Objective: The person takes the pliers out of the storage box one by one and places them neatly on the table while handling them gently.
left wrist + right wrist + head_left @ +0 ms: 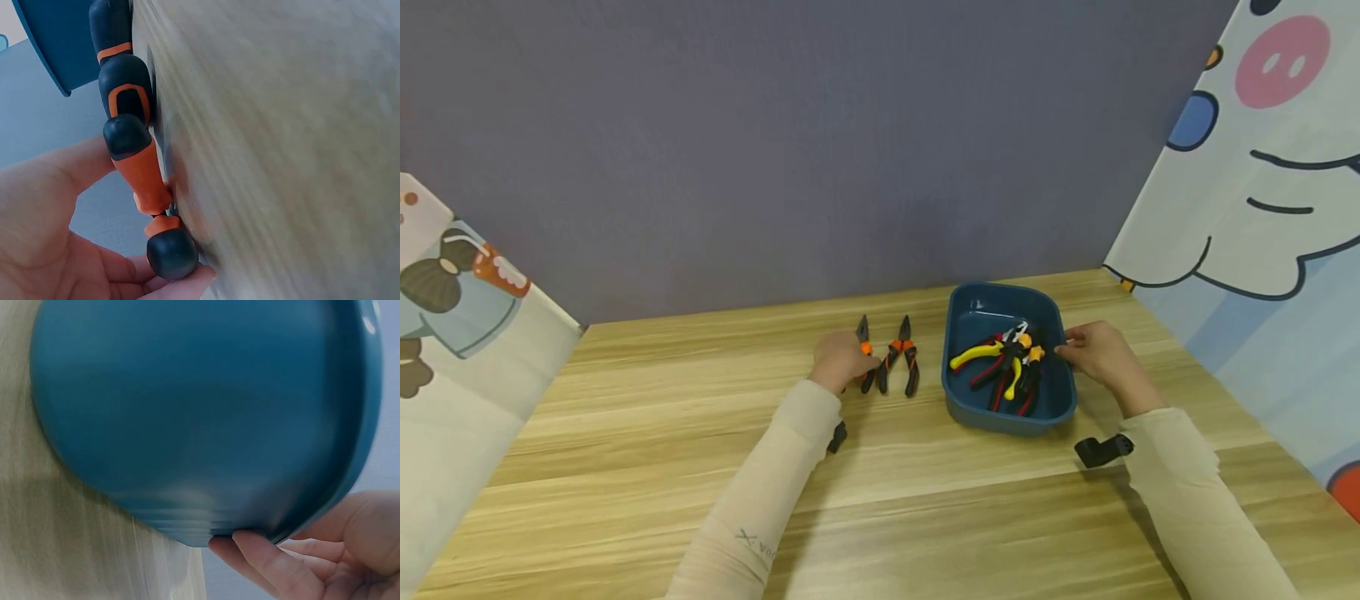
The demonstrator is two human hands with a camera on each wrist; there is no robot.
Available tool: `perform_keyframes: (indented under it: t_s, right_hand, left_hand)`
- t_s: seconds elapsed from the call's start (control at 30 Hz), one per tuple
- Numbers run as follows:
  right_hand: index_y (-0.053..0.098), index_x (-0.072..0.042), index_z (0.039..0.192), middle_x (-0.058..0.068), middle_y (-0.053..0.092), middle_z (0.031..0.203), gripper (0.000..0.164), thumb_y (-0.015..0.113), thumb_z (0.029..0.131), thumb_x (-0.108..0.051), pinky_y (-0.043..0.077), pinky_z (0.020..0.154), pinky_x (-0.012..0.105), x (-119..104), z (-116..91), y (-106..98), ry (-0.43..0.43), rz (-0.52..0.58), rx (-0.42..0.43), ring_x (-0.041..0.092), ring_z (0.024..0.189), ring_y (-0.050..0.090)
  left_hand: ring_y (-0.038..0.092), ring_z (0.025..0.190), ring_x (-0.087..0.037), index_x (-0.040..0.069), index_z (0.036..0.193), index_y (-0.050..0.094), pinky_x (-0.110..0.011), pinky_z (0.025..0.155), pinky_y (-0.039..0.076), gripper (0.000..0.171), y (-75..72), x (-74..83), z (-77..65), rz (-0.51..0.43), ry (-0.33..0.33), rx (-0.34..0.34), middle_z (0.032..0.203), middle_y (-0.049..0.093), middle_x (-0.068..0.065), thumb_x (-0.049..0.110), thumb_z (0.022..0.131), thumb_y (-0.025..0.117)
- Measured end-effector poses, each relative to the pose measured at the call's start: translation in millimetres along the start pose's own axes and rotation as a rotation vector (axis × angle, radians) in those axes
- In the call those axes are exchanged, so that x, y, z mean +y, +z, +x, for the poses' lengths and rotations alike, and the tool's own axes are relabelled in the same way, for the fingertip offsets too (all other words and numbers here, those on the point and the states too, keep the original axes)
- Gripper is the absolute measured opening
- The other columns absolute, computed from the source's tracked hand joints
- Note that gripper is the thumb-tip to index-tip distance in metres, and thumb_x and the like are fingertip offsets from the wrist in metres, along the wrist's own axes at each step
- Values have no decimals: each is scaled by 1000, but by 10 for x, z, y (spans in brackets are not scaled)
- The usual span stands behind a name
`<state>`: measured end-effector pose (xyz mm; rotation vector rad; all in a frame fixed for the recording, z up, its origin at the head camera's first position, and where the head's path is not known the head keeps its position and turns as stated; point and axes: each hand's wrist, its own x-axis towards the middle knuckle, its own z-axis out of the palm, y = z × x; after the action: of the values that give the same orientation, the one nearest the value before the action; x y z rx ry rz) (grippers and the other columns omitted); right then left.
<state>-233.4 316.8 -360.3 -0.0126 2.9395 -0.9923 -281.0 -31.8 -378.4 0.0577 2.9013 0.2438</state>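
Note:
My left hand (841, 360) pinches a pair of pliers with black and orange handles (139, 178), thumb at one handle and fingers at the other. They lie low at the tabletop, dark jaws toward the wall. Just right of them lies a similar pair of needle-nose pliers (912, 368), its handles spread. My right hand (1101, 358) grips the right side of a blue plastic bin (1007, 423). In the right wrist view its fingers (262, 555) press the bin's outer wall near the rim. Inside the bin, several pliers with yellow, black and red handles (976, 355) lie piled together.
The wood-grain table (625, 433) runs back to a grey wall panel (775, 150). Cartoon-printed panels stand on the left (467, 400) and right (1217, 217). A black wrist device (1103, 451) sits by the right cuff.

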Motion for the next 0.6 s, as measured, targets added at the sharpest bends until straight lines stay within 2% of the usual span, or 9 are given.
perform_keyframes:
  t_s: [0.13,0.37,0.6]
  right_hand:
    - [46,26,118,38,58,107,47,58,90,-10,55,64,35,0,-2,2,-1,9,1,27,73,68]
    - [46,25,119,37,58,106,46,58,91,-10,55,63,35,9,1,8,4,18,1,25,73,68]
    - [47,25,118,37,59,104,46,58,91,-10,55,62,35,13,1,9,1,13,5,25,71,68]
  left_hand:
    - [44,43,-9,11,55,59,-20,38,32,47,-5,-5,-14,-31,4,-7,50,50,2,46,86,63]
    - [42,50,-11,15,54,43,-22,42,33,49,-33,-5,-13,-36,0,-4,55,42,2,44,86,64]
    - [44,56,-14,14,56,45,-23,44,34,46,-76,-12,-30,-33,5,7,59,45,1,43,85,66]
